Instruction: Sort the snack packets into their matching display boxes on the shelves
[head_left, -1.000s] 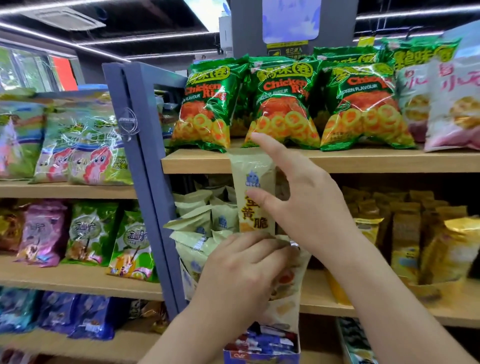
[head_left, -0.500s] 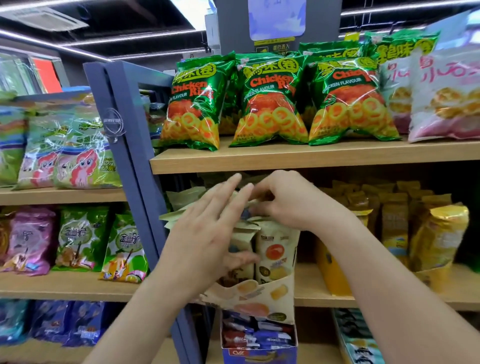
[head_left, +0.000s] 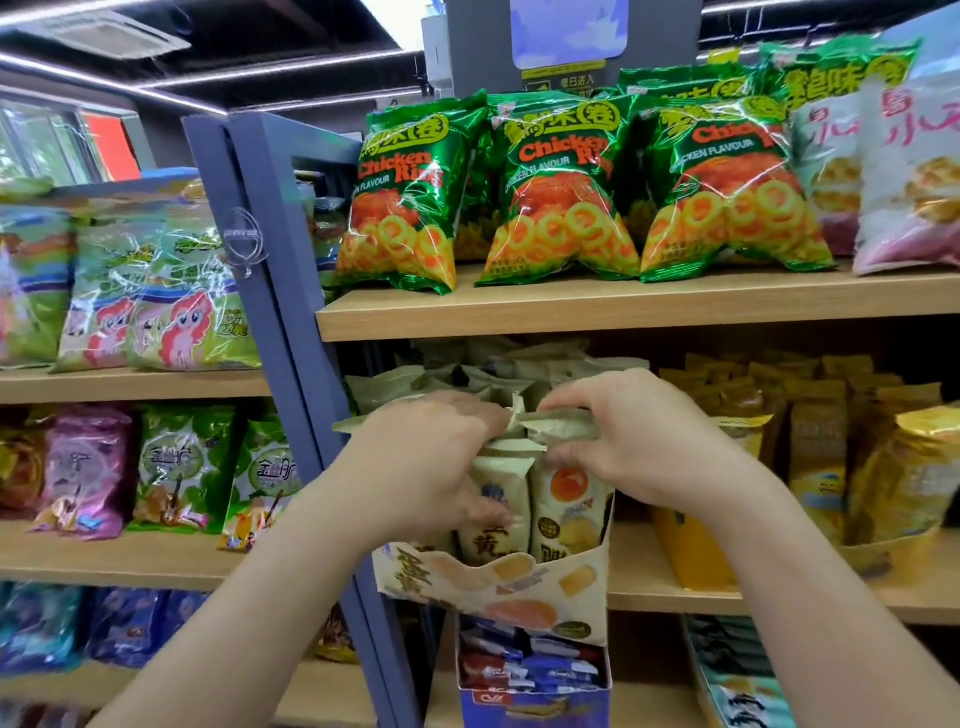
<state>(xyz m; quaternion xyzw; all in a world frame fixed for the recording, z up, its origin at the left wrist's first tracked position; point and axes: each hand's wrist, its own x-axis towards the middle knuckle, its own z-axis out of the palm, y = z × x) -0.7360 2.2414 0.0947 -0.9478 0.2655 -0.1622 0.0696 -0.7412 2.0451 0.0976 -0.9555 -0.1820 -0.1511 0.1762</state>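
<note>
A cream display box (head_left: 498, 597) printed with egg-yolk snacks stands at the front of the middle shelf (head_left: 665, 587). It holds several cream snack packets (head_left: 563, 512) standing upright. My left hand (head_left: 431, 462) curls over the packet tops on the box's left side, with its thumb against a front packet. Over the packet tops on the right, my right hand (head_left: 628, 436) has its fingers bent round the crumpled top edges. Both hands meet over the middle of the box.
Green chicken-ring bags (head_left: 566, 192) line the upper shelf (head_left: 623, 304). A yellow display box (head_left: 691, 551) with yellow packets stands right of the cream one. A blue box (head_left: 535, 691) of packets sits below. A blue-grey upright (head_left: 280, 332) divides this bay from the left shelves.
A second ago my right hand held one cream packet upright above the box. That packet went down among the others, and both hands now bear on the packet tops.
</note>
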